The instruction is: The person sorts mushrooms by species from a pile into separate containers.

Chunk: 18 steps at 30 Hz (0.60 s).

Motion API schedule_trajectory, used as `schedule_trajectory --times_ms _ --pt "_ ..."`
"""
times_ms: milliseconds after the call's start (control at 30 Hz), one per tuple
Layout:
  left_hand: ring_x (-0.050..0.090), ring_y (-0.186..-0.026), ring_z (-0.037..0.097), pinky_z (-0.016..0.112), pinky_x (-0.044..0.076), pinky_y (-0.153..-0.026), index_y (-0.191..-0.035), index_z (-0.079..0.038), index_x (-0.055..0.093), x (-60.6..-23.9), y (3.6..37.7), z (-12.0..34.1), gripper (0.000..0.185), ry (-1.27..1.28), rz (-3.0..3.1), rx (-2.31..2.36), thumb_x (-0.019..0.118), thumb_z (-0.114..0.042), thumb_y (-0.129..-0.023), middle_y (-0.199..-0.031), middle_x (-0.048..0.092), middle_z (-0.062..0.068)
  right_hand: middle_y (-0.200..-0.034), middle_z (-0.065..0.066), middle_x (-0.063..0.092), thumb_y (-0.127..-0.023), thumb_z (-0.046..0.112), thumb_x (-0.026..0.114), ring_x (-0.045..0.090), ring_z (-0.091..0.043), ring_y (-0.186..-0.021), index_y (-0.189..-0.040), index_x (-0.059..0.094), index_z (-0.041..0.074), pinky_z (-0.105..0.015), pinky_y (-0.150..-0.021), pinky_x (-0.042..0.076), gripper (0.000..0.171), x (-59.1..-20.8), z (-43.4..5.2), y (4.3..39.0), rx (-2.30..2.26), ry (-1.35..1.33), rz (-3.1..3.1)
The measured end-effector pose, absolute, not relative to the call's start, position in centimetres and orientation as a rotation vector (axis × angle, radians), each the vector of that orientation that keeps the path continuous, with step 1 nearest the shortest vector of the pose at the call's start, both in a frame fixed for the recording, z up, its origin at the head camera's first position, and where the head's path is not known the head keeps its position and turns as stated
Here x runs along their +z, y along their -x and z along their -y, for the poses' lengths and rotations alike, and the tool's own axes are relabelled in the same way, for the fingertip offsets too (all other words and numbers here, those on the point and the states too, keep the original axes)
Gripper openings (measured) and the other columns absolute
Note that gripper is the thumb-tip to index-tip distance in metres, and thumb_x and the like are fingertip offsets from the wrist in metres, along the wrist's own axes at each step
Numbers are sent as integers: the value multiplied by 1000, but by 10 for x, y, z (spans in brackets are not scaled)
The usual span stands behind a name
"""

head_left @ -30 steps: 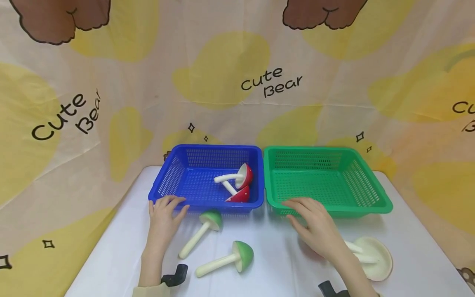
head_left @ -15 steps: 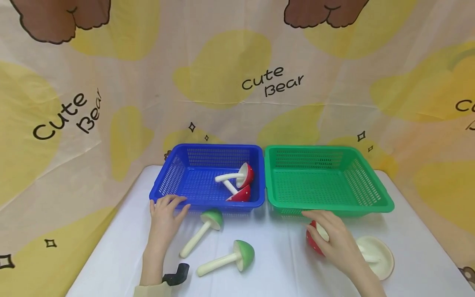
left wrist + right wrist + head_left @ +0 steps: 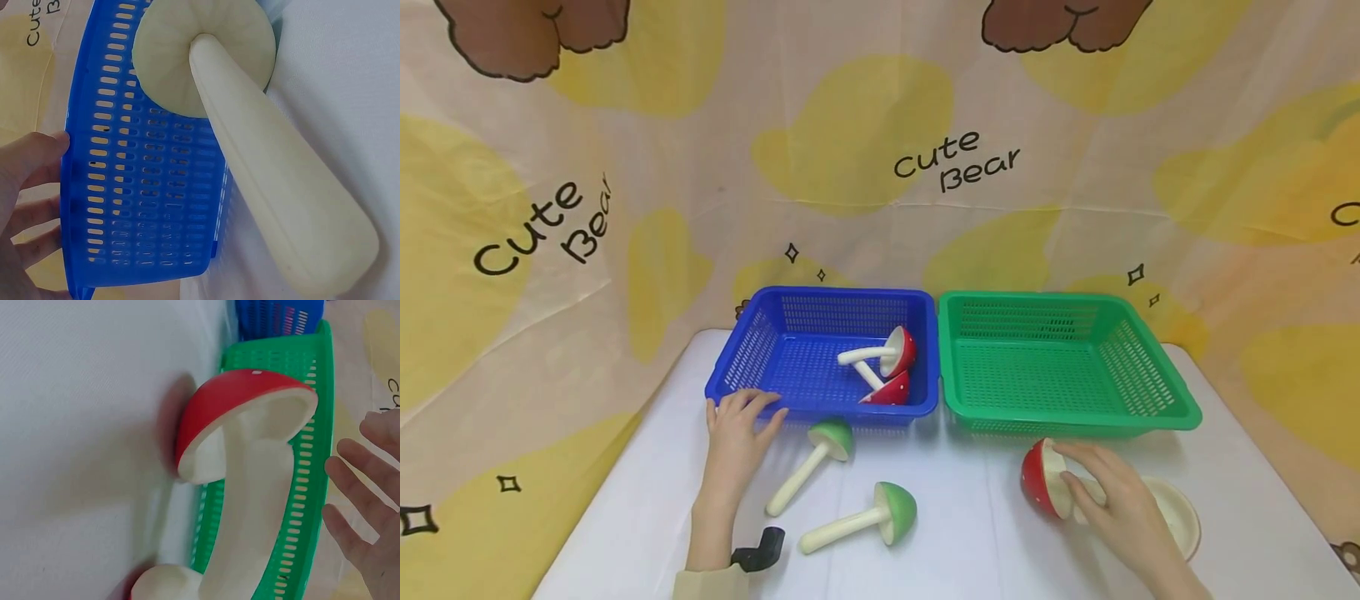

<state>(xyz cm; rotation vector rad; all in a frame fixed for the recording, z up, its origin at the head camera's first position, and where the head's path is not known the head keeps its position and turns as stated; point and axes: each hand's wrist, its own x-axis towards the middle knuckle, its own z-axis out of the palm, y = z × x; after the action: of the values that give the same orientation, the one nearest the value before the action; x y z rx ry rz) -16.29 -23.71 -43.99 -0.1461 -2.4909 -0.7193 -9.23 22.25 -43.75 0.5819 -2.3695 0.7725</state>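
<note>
My left hand (image 3: 733, 442) holds the front left rim of the blue basket (image 3: 820, 410), thumb outside and fingers over the edge. In front of that basket lie two toy mushrooms with green caps, one nearer the basket (image 3: 831, 440) and one closer to me (image 3: 897, 512). My right hand (image 3: 1120, 500) hovers by a red toy mushroom with white spots (image 3: 1037, 479), its fingers apart and nothing gripped. The right wrist view shows this mushroom's pale stem (image 3: 256, 500) beside the spread fingers. Partly behind the right hand is another mushroom's pale cap underside (image 3: 1183, 512).
Two red spotted mushrooms, an upper one (image 3: 907, 353) and a lower one (image 3: 891, 390), lie inside the blue basket. A green basket (image 3: 1075, 421) stands against its right side. Behind hangs a cloth backdrop (image 3: 850, 167); a white cloth (image 3: 955, 533) covers the table.
My right hand has moved right and toward me, from the green basket's front rim to the red mushroom, uncovering its cap. The left hand keeps its place on the blue rim.
</note>
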Motion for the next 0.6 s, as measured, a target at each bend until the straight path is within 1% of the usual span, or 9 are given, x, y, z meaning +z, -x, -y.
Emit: schedule_trajectory --times_ms 133,200,267,333,367,433,600 --pt "51 -110 39 76 13 -107 -101 -6 71 -439 164 237 22 149 2484 -725 74 -18 -83 -105 65 16 -109 -5 67 -67 -8 77 44 13 -113 -114 67 10 4 -101 22 52 -442 -229 93 738 -554 2410" --pt "52 -110 39 76 13 -106 -101 -7 71 -439 164 237 21 150 2480 -722 74 -18 -83 -105 65 16 -108 -3 66 -69 -5 77 47 8 -110 -113 67 11 5 -100 20 48 -444 -231 93 703 -534 2448" --pt "52 -109 39 76 13 -106 -100 -7 71 -439 164 237 21 152 2476 -718 74 -17 -82 -104 65 16 -107 0 66 -71 -2 77 50 0 -106 -112 67 13 5 -98 21 44 -447 -233 92 662 -508 2492" --pt "52 -109 39 76 14 -106 -100 -7 71 -439 164 237 21 153 2474 -715 74 -17 -82 -104 65 16 -107 2 67 -73 1 77 54 -9 -103 -111 67 14 3 -96 23 42 -450 -235 93 621 -496 2530" --pt "52 -109 39 76 14 -106 -100 -7 71 -439 164 237 21 153 2474 -715 74 -17 -82 -104 65 16 -106 3 67 -73 2 77 55 -14 -101 -111 67 15 0 -95 27 41 -452 -236 93 601 -495 2544" --pt "52 -109 39 76 14 -106 -100 -7 71 -440 164 237 21 151 2478 -715 75 -17 -82 -104 65 16 -106 5 68 -74 3 77 58 -18 -98 -111 67 16 -5 -93 32 41 -456 -238 95 580 -499 2561" --pt "52 -109 39 76 14 -106 -101 -6 71 -440 164 237 22 153 2478 -712 75 -17 -82 -104 65 16 -103 7 68 -73 3 77 60 -20 -95 -108 68 17 -13 -88 40 39 -463 -242 99 540 -528 2584"
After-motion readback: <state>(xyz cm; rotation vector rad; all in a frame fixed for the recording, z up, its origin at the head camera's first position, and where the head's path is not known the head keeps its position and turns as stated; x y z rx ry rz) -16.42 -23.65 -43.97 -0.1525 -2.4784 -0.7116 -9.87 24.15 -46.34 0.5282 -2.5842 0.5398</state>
